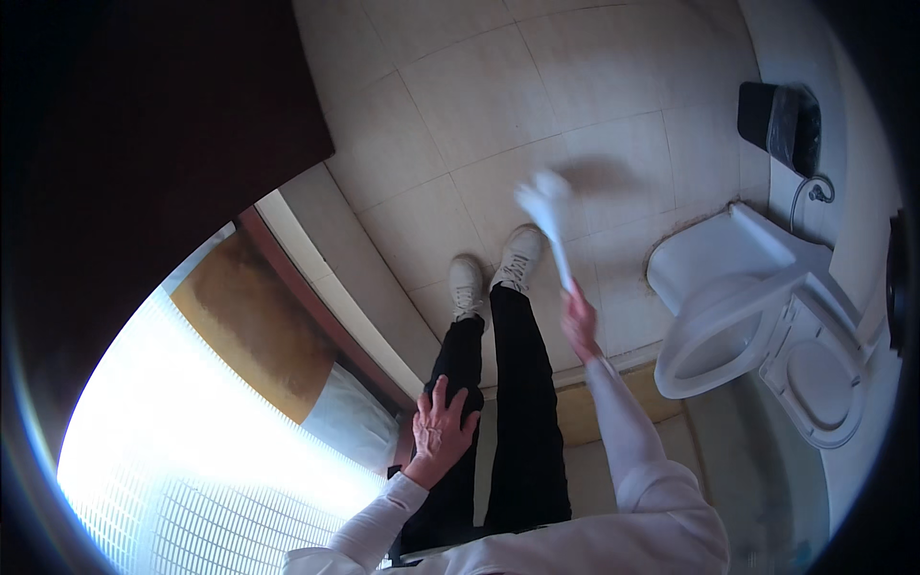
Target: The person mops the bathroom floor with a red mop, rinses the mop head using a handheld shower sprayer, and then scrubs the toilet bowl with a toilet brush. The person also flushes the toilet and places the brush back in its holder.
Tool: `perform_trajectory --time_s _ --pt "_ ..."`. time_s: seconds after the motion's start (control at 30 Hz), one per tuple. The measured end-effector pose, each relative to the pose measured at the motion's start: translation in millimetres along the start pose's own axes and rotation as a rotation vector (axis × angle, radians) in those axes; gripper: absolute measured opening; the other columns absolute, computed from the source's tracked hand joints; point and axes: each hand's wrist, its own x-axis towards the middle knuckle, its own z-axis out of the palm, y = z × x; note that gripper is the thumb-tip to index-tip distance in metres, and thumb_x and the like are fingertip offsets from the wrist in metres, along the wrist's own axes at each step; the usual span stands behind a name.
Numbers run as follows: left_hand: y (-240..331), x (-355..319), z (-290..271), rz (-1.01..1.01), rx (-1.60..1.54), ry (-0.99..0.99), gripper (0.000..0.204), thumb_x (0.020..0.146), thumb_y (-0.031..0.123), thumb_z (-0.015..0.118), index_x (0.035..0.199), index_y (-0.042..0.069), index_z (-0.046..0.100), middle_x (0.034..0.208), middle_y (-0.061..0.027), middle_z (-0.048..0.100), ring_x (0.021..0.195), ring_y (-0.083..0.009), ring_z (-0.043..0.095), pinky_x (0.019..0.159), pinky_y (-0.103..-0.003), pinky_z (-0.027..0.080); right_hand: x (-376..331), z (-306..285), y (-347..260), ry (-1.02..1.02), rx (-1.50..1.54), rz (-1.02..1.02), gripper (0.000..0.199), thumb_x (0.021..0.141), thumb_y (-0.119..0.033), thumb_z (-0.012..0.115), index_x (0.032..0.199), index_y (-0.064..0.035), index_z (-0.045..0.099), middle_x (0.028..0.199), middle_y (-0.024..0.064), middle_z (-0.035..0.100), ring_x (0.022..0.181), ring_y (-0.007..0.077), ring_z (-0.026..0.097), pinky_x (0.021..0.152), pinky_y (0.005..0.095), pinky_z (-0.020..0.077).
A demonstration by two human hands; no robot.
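My right hand (579, 324) is closed round the handle of a white toilet brush (551, 222), held out in front of me over the tiled floor. Motion smears the brush's head, so its bristles cannot be made out. On my left leg, near the knee, rests my left hand (442, 433), fingers spread and holding nothing. To the right of the brush stands a white toilet (724, 331) with its lid and seat (819, 379) raised.
A dark bin with a plastic liner (793, 125) is by the far right wall, next to a hose fitting (817, 192). Low on the left runs a raised sill (359, 273). A dark panel (192, 105) fills the upper left. My shoes (517, 257) are on beige tiles (479, 105).
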Motion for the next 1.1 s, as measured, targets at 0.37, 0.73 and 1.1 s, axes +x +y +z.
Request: perform_trajectory --time_s 0.37,0.73,1.1 --pt "-58.3 -7.5 83.2 0.036 0.076 0.051 0.043 0.075 0.024 0.066 0.115 0.01 0.056 0.128 -0.017 0.043 0.105 -0.0379 0.047 0.08 -0.046 0.048 214.3 113.4 -156.5 0.063 -0.331 -0.381 0.028 0.086 -0.016 0.048 0.114 -0.0191 0.054 0.076 0.013 0.064 0.067 0.0327 0.062 0.056 0.0458 0.0478" --pt "-84.4 -17.8 111.5 0.139 0.135 0.046 0.042 0.075 0.022 0.066 0.113 0.008 0.056 0.128 -0.0184 0.043 0.1 -0.0373 0.048 0.075 -0.044 0.049 -120.9 -54.7 176.6 0.157 -0.364 0.505 0.039 0.088 -0.017 0.049 0.127 -0.0221 0.048 0.092 0.0184 0.063 0.09 0.0381 0.06 0.077 0.0481 0.0473" --pt "-91.3 -28.3 138.6 0.133 0.296 0.035 0.039 0.077 0.024 0.065 0.112 0.01 0.057 0.126 -0.0154 0.044 0.1 -0.0365 0.048 0.074 -0.046 0.05 53.1 105.3 -28.5 0.076 -0.153 -0.166 0.027 0.081 -0.018 0.051 0.107 -0.0162 0.058 0.076 0.0106 0.064 0.072 0.0311 0.063 0.064 0.0446 0.0506"
